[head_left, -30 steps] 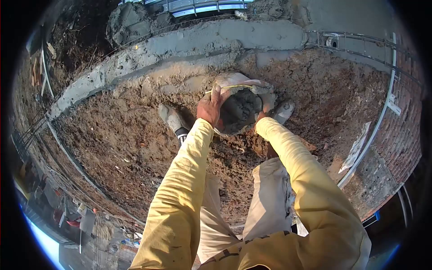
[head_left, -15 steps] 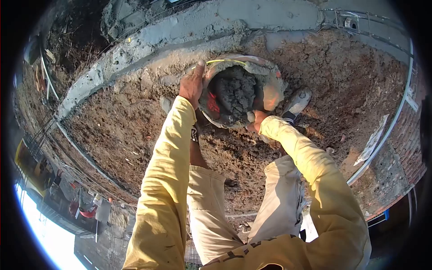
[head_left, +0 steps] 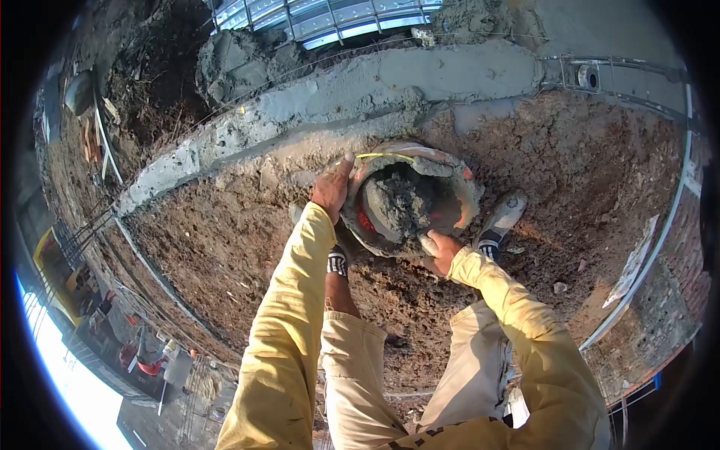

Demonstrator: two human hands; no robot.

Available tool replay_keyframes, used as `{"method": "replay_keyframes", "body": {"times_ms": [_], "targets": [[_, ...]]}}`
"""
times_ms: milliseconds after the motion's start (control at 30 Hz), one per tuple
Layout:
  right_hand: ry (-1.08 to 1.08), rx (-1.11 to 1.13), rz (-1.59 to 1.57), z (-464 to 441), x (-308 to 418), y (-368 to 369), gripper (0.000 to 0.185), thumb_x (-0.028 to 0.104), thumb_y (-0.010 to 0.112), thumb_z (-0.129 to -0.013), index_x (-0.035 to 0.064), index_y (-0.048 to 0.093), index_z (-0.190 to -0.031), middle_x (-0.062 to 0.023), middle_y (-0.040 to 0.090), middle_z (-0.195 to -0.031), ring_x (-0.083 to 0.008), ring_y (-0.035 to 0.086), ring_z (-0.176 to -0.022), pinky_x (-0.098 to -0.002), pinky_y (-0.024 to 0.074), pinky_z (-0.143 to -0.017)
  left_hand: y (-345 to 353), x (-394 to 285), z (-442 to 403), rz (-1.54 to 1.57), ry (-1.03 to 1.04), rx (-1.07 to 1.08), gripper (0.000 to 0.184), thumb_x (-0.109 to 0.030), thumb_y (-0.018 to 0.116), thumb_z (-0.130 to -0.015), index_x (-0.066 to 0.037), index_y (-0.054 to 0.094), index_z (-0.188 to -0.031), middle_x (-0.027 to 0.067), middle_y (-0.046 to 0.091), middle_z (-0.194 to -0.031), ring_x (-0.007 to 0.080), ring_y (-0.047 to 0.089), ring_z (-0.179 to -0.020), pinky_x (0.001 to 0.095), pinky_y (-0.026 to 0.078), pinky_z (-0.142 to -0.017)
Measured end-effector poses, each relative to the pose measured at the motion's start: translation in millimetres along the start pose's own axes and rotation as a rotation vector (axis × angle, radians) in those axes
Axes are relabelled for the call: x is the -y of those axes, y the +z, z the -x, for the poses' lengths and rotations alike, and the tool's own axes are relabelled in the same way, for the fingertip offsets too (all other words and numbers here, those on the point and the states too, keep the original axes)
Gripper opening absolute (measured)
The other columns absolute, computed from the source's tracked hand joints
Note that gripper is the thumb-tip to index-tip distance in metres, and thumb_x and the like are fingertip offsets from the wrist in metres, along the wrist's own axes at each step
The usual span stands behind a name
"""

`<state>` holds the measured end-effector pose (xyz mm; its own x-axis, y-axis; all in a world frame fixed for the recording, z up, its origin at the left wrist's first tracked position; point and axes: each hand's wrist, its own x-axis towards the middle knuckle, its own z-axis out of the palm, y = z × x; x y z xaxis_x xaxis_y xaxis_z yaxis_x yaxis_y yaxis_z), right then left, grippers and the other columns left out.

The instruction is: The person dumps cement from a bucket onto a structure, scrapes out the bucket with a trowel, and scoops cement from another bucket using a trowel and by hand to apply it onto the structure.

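Note:
A mortar-smeared bucket is between my feet, its mouth facing up toward me. Wet grey mortar lies inside, and patches of reddish-orange show on the inner wall. My left hand is closed on the rim at the left, thumb on top, beside a yellow strip along the edge. At the near right of the rim my right hand is closed on the edge, its thumb coated in mortar. The fingers beneath the rim are hidden on both sides.
Ahead runs a wet concrete strip, with a reinforcing-bar cage at its right end. A mortar heap and a metal grid lie beyond. Rough brown soil surrounds my shoes. A person is far off at lower left.
The view has shifted, so the bucket and both hands appear lower in the picture. Inside the bucket, the mortar sits differently, with more bare inner wall showing at right. Both hands keep hold.

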<state>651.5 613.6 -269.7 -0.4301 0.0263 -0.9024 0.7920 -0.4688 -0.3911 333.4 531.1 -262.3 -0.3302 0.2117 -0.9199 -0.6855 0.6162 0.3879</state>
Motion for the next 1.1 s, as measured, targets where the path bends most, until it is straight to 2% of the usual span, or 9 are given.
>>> {"method": "replay_keyframes", "body": {"times_ms": [33, 100, 167, 367, 433, 567, 833, 967, 1100], "targets": [[-0.314, 0.05, 0.649, 9, 1, -14, 0.057, 0.033, 0.07, -0.072, 0.0059, 0.048, -0.117, -0.0169, 0.062, -0.083, -0.0274, 0.063, -0.07, -0.041, 0.0501, -0.061, 1, -3, 1, -0.006, 0.028, 0.014, 0.056, -0.059, 0.056, -0.083, -0.004, 0.062, -0.075, 0.0019, 0.053, -0.069, 0.0139, 0.042, -0.064, 0.029, 0.037, -0.061], [0.093, 0.232, 0.665, 74, 124, -23, 0.062, 0.025, 0.068, -0.077, 0.0014, 0.042, -0.128, -0.0132, 0.062, -0.088, -0.024, 0.061, -0.079, -0.0307, 0.0481, -0.074, -1, -8, 0, -0.052, 0.031, 0.064, 0.057, -0.059, 0.056, -0.083, -0.002, 0.062, -0.088, 0.0057, 0.057, -0.081, 0.0155, 0.048, -0.072, 0.0297, 0.04, -0.068], [0.037, 0.185, 0.705, 99, 152, -34, 0.071, 0.031, 0.072, -0.073, -0.0002, 0.041, -0.128, -0.0127, 0.06, -0.077, -0.0243, 0.061, -0.067, -0.0335, 0.0492, -0.062, -10, -7, -9, -0.135, -0.02, 0.132, 0.063, -0.057, 0.055, -0.085, 0.0, 0.06, -0.114, 0.012, 0.063, -0.105, 0.0184, 0.058, -0.089, 0.0304, 0.046, -0.082], [0.209, 0.228, 0.639, 127, 308, -68, 0.061, 0.025, 0.074, -0.072, -0.0012, 0.044, -0.119, -0.0084, 0.057, -0.068, -0.0194, 0.057, -0.061, -0.034, 0.0478, -0.058, -7, -20, 3, -0.231, 0.103, 0.098, 0.064, -0.06, 0.054, -0.084, 0.001, 0.064, -0.099, 0.007, 0.061, -0.085, 0.015, 0.05, -0.075, 0.0294, 0.042, -0.071], [-0.271, 0.143, 0.924, 96, 322, -95, 0.063, 0.021, 0.074, -0.072, -0.0021, 0.042, -0.121, -0.011, 0.059, -0.073, -0.0195, 0.058, -0.061, -0.0344, 0.0477, -0.058, -7, -20, 4, -0.211, 0.089, 0.084, 0.065, -0.062, 0.055, -0.082, 0.001, 0.065, -0.095, 0.0072, 0.06, -0.082, 0.015, 0.049, -0.073, 0.0302, 0.042, -0.069], [0.018, 0.004, 0.782, 23, 409, -96, 0.067, 0.02, 0.073, -0.073, -0.0043, 0.039, -0.126, -0.0139, 0.06, -0.082, -0.0198, 0.059, -0.062, -0.0333, 0.0488, -0.061, -6, -23, 4, -0.266, 0.025, 0.059, 0.068, -0.065, 0.054, -0.081, 0.002, 0.066, -0.089, 0.0093, 0.061, -0.079, 0.0162, 0.05, -0.073, 0.0322, 0.043, -0.069], [-0.116, -0.206, 0.864, -154, 459, -76, 0.04, 0.023, 0.072, -0.074, 0.0028, 0.05, -0.101, -0.0083, 0.054, -0.067, -0.02, 0.057, -0.051, -0.0389, 0.0463, -0.044, -10, -21, -4, -0.286, -0.03, 0.17, 0.074, -0.067, 0.052, -0.08, 0.005, 0.065, -0.094, 0.0116, 0.063, -0.079, 0.0176, 0.052, -0.073, 0.0337, 0.044, -0.07], [0.058, -0.261, 1.441, -236, 462, 2, 0.036, 0.026, 0.069, -0.074, 0.006, 0.064, -0.104, -0.0104, 0.066, -0.087, -0.0254, 0.065, -0.081, -0.0386, 0.0512, -0.07, -11, -29, 2, -0.361, -0.01, 0.139, 0.085, -0.075, 0.047, -0.076, 0.008, 0.064, -0.084, 0.0147, 0.059, -0.066, 0.0216, 0.051, -0.065, 0.0376, 0.042, -0.063], [-0.232, -0.027, 2.051, -319, 442, 29, 0.029, 0.024, 0.066, -0.075, 0.0133, 0.07, -0.101, -0.0066, 0.066, -0.108, -0.0241, 0.064, -0.099, -0.036, 0.0518, -0.079, -1, 14, -27, -0.268, 0.09, 0.101, 0.099, -0.083, 0.038, -0.073, 0.013, 0.063, -0.08, 0.0267, 0.061, -0.071, 0.0323, 0.059, -0.071, 0.0429, 0.045, -0.069]]}}
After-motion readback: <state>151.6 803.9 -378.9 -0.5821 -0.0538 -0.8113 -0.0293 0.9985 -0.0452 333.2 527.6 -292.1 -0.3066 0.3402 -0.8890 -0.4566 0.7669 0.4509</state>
